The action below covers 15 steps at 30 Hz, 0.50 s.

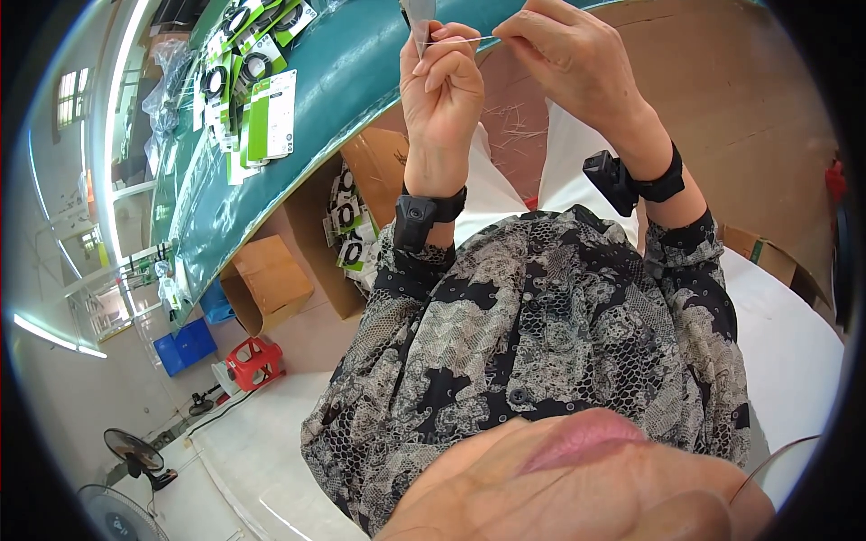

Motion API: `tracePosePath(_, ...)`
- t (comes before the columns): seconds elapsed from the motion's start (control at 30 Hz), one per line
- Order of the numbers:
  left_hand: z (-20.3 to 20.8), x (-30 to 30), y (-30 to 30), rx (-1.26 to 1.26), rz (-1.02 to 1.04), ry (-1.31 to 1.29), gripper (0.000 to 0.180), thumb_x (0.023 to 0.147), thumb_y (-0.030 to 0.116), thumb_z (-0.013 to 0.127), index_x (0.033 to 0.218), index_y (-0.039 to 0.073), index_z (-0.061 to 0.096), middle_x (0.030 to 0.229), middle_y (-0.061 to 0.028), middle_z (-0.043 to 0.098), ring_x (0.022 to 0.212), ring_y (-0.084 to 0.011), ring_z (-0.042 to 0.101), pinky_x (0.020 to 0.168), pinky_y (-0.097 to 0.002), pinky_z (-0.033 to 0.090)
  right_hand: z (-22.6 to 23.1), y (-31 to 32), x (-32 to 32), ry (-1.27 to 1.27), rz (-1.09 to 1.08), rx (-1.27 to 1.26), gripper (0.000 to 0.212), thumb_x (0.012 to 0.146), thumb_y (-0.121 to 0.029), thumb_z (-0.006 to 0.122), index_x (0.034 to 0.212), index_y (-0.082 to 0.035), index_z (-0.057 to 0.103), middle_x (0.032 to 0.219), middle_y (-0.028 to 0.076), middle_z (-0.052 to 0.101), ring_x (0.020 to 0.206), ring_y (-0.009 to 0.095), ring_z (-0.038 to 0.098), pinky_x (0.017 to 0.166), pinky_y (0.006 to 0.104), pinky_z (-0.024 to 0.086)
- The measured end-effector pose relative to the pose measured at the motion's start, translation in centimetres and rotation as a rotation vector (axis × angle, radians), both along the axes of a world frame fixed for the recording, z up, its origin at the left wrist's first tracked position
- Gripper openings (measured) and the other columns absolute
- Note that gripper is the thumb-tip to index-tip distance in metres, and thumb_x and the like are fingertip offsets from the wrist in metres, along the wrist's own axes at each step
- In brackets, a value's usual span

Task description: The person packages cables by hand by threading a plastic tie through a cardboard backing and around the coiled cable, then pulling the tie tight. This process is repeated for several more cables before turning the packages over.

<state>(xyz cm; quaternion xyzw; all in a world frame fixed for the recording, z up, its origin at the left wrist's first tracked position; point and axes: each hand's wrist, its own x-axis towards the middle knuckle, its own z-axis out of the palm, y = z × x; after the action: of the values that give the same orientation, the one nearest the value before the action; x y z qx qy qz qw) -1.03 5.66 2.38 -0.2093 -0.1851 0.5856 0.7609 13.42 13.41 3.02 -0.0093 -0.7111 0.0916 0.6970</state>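
My left hand (pixel 442 99) is closed on a thin, flat greyish piece (pixel 420 16), seen nearly edge-on at the top of the view; its far side is hidden. A thin white strip (pixel 471 40) runs across from the fingers of this hand to my right hand (pixel 577 68). The right thumb and forefinger pinch the strip's end, and the strip looks taut. Both hands are raised over my lap beside the near edge of the green table.
Packaged black coiled cables on green-and-white cards (pixel 236 68) lie on the green table (pixel 338 86), beside stacked cards (pixel 271 117). Below stand a cardboard box (pixel 316 239) of similar packages, another carton (pixel 266 279), a blue bin (pixel 185 347) and a red stool (pixel 255 362). White strips (pixel 519 126) litter the floor.
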Motion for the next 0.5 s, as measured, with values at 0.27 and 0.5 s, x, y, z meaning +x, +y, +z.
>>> tracePosePath(0.27, -1.6, 0.4, 0.5, 0.068, 0.079, 0.341, 0.020, 0.093, 0.017, 0.053, 0.097, -0.002, 0.053, 0.080, -0.0066, 0.050, 0.059, -0.0116, 0.050, 0.046, -0.0211, 0.040, 1.8, -2.4, 1.9, -0.529, -0.198, -0.366, 0.008, 0.076, -0.004, 0.064, 0.084, -0.005, 0.062, 0.076, 0.008, 0.056, 0.066, 0.023, 0.057, 0.059, 0.0319, 0.047)
tracePosePath(0.5, -2.1, 1.5, 0.5, 0.095, 0.451, 1.188, 0.025, 0.096, 0.026, 0.050, 0.104, 0.004, 0.055, 0.090, -0.0082, 0.062, 0.069, -0.0141, 0.059, 0.053, -0.0244, 0.045, -2.6, -2.7, 0.5, -0.386, -0.012, -0.848, 0.014, 0.083, -0.004, 0.064, 0.097, -0.002, 0.062, 0.085, 0.003, 0.063, 0.069, 0.011, 0.060, 0.062, 0.0255, 0.049)
